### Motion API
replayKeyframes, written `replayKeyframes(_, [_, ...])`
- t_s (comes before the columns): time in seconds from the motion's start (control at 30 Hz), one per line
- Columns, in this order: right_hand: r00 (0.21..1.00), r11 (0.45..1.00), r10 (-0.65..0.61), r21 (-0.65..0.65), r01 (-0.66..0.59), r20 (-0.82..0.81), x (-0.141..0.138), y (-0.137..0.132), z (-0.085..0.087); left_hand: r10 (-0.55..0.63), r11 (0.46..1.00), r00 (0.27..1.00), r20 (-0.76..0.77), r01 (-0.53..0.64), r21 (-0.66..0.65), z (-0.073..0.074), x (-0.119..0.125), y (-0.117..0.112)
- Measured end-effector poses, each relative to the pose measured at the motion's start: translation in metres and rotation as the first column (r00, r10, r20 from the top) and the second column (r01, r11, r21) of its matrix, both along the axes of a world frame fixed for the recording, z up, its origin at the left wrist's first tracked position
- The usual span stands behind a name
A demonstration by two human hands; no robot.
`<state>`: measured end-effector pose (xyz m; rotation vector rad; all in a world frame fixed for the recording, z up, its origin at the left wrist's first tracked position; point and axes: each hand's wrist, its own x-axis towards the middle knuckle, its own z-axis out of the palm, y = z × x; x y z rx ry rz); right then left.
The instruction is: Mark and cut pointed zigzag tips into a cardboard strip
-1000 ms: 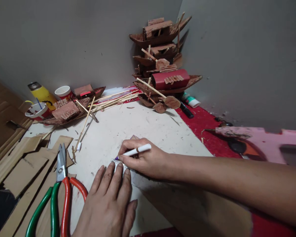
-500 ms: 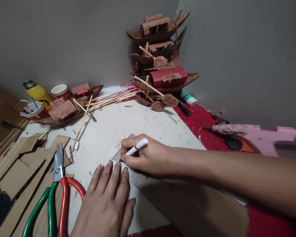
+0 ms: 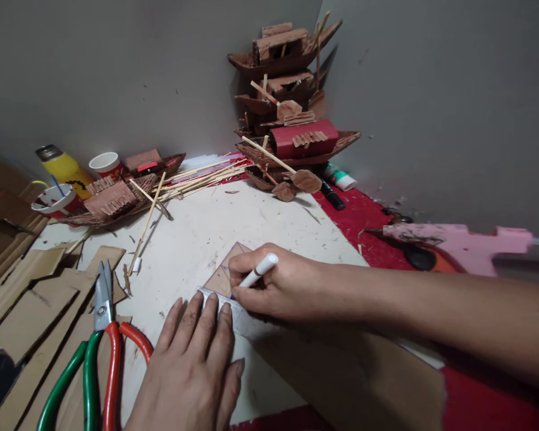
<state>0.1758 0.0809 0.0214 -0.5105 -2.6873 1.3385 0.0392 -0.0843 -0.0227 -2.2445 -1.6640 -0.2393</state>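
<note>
My right hand (image 3: 269, 280) grips a white marker pen (image 3: 259, 270), its tip down at the edge of a clear ruler (image 3: 247, 320). Under both lies a sheet of brown cardboard (image 3: 363, 371), with purple marks on the part that shows beyond the ruler. My left hand (image 3: 197, 353) lies flat, fingers stretched out, its fingertips pressing on the ruler. Left of that hand rest large scissors (image 3: 102, 311) with two green and two orange handle parts; whether they are one pair or two I cannot tell.
Cardboard strips (image 3: 40, 311) lie at the left. Model boats (image 3: 296, 143) are stacked in the back corner, with others beside paper cups (image 3: 104, 164) and a yellow bottle (image 3: 65, 167). Thin wooden sticks (image 3: 202, 182) lie at the back. A pink glue gun (image 3: 458, 242) sits at the right.
My right hand has slid the pen a little to the right along the ruler's edge, uncovering more of the cardboard. My left hand stays in place on the ruler.
</note>
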Motion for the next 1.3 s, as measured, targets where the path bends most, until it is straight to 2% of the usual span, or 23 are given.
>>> replayKeyframes(0.53, [1.000,0.999,0.006,-0.042,-0.006,-0.013,0.016,0.000,0.001,-0.002,1.000,1.000,0.002,0.002,-0.004,0.000,0.001,0.000])
replayKeyframes(0.73, [0.999,0.998,-0.026,-0.053,0.028,0.026,0.019,-0.002,0.001,-0.001,1.000,1.000,0.005,0.001,-0.012,-0.001,0.001,-0.001])
replayKeyframes(0.87, [0.999,0.998,-0.035,-0.049,0.035,-0.006,0.019,-0.003,0.000,0.013,1.000,0.999,0.031,-0.013,-0.003,-0.001,0.002,0.000])
replayKeyframes(0.93, [0.996,0.994,-0.078,-0.080,0.074,-0.048,0.020,-0.002,0.002,0.012,1.000,1.000,0.029,-0.012,-0.003,0.000,0.002,0.000])
replayKeyframes(1.0, [0.980,0.977,-0.179,-0.130,0.166,-0.092,0.022,-0.001,0.005,0.001,1.000,1.000,0.008,-0.001,-0.012,0.000,0.001,-0.001])
replayKeyframes(1.07, [0.952,0.949,-0.273,-0.199,0.243,-0.138,0.025,-0.002,0.008,-0.010,1.000,1.000,-0.016,0.010,-0.027,0.000,0.001,-0.004])
replayKeyframes(1.2, [0.901,0.885,-0.384,-0.359,0.298,-0.200,0.037,-0.006,0.009,-0.028,0.999,0.999,0.022,0.028,0.032,-0.005,0.001,-0.008])
replayKeyframes(1.3, [0.875,0.869,-0.443,-0.336,0.365,-0.196,0.049,-0.009,0.004,-0.044,0.998,0.997,0.062,0.041,0.056,-0.007,0.002,-0.009])
